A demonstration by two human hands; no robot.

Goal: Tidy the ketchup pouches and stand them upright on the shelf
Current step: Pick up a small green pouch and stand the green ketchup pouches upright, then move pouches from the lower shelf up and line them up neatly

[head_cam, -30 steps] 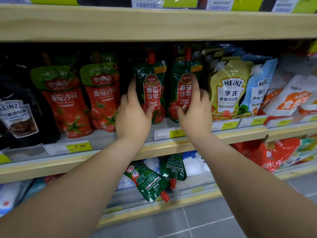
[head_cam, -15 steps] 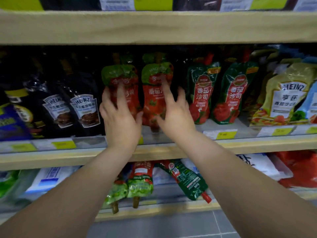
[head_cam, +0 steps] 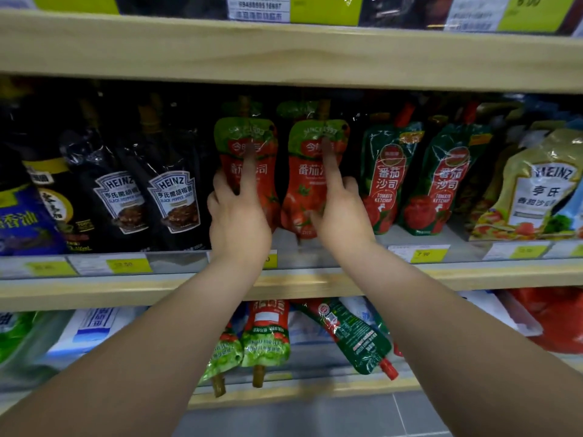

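Note:
Two red ketchup pouches with green tops stand upright side by side on the middle shelf. My left hand grips the left red pouch by its left edge, with one finger stretched up its front. My right hand holds the right red pouch, its index finger pressed up the front. Right of them two dark green ketchup pouches stand upright, leaning slightly. On the shelf below, several ketchup pouches lie with their caps pointing out and down.
Black Heinz pepper sauce pouches stand left of the red ones. A yellow-green Heinz dressing pouch stands at the right. The wooden board of the upper shelf hangs close above the pouch caps. Price tags line the shelf edge.
Both hands left the two dark green pouches and moved left to the two red ones. They first hovered open in front of them and now hold them.

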